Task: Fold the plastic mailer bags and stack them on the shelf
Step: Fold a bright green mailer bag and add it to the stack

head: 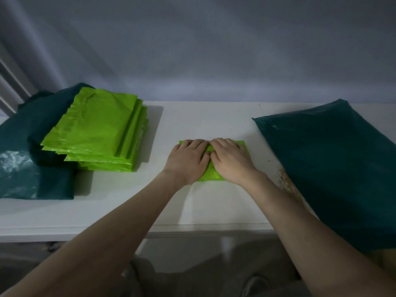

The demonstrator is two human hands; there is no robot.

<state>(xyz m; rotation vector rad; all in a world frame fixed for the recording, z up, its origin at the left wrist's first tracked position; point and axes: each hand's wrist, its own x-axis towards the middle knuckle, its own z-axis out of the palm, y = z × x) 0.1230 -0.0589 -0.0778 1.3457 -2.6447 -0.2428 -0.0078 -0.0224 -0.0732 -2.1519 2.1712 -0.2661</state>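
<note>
Work piece: small lime-green plastic mailer bag (pixel 243 145), folded down to a compact rectangle, flat on the white shelf top (pixel 120 202), roughly central and near the front edge.
Left hand (pixel 187 158): palm down on the left half of the folded bag, fingers extended and close together, pressing, not gripping.
Right hand (pixel 230 160): palm down on the right half, fingers likewise flat and close together, fingertips touching or nearly touching those of the other hand over the middle crease.
Step in hand: likely flattening the fold before moving the bag to a pile.
Stack: pile of lime-green glossy mailer bags (pixel 96 129), well apart to the left, resting partly on a dark teal plastic sheet or bag (pixel 19 163).
Right side: large dark teal plastic mailer bag (pixel 334 168), near the right forearm, running past the shelf's front edge.
Handling: very light, thin, soft film; probably slick and springy, so folds apt to reopen once pressure lifts; no fragility.
Where to take hold: best pinched along the folded edge with both layers together, or slid flat under a palm.
Hidden: most of the folded bag under both hands; number of folds unclear.
Cut off: teal items run out of frame left and right.
Hard to make out: dim light; brownish speckled marks (pixel 286 181) by the teal bag unidentified.
</note>
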